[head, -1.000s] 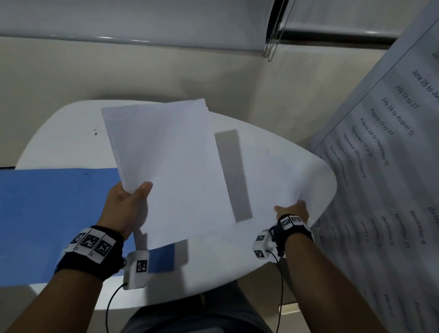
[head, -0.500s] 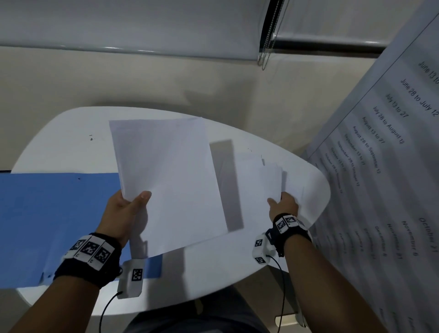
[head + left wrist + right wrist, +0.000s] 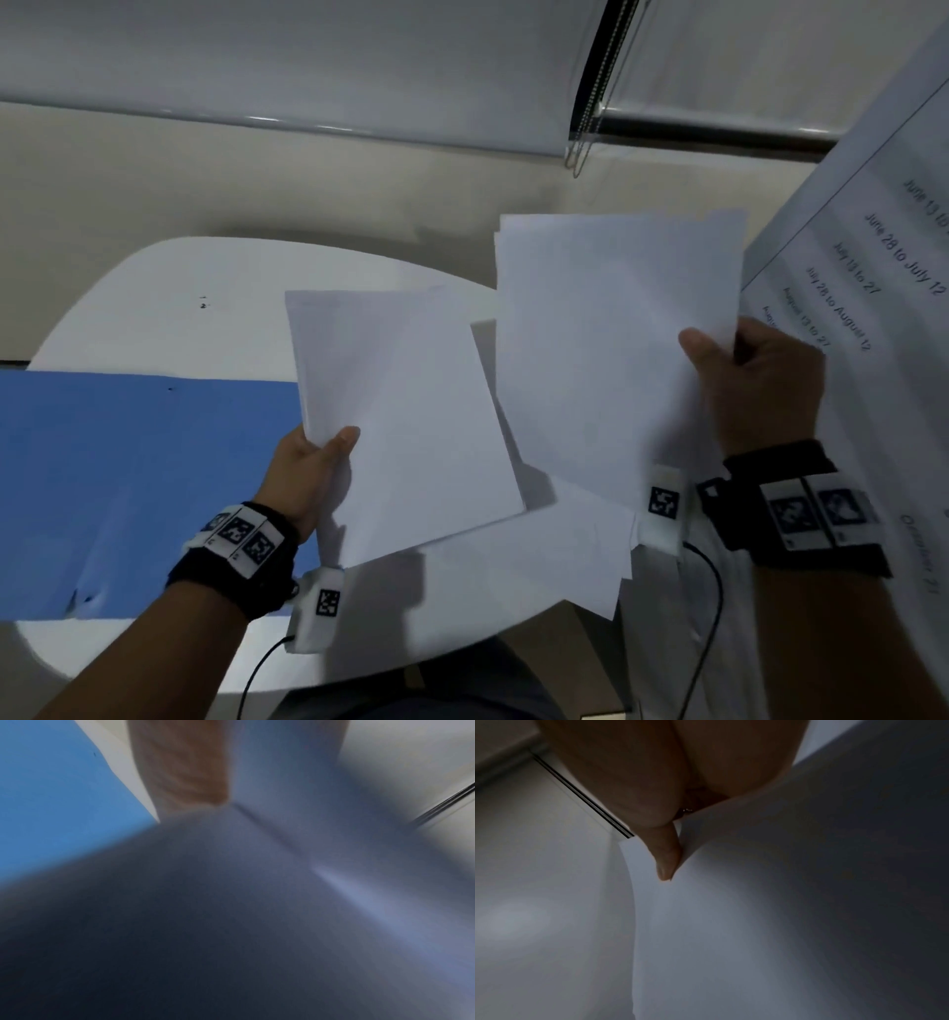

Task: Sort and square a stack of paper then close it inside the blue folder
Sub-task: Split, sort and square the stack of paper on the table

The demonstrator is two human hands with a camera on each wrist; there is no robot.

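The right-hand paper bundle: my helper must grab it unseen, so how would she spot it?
Start at the white table and go to its right end. The right-hand paper bundle is lifted there, pinched by the right hand; unlike the left hand's squared sheets, its top edges are staggered.

Dim, bluish head view, soft glare along the upper-left blind [image 3: 287,123], papers [image 3: 405,411] cast shadows lower centre, edges bent, both wrist views dark, blurred, out of focus

The white rounded table [image 3: 128,318] carries an open blue folder [image 3: 128,473] at left. Loose white sheets [image 3: 565,555] lie at right.
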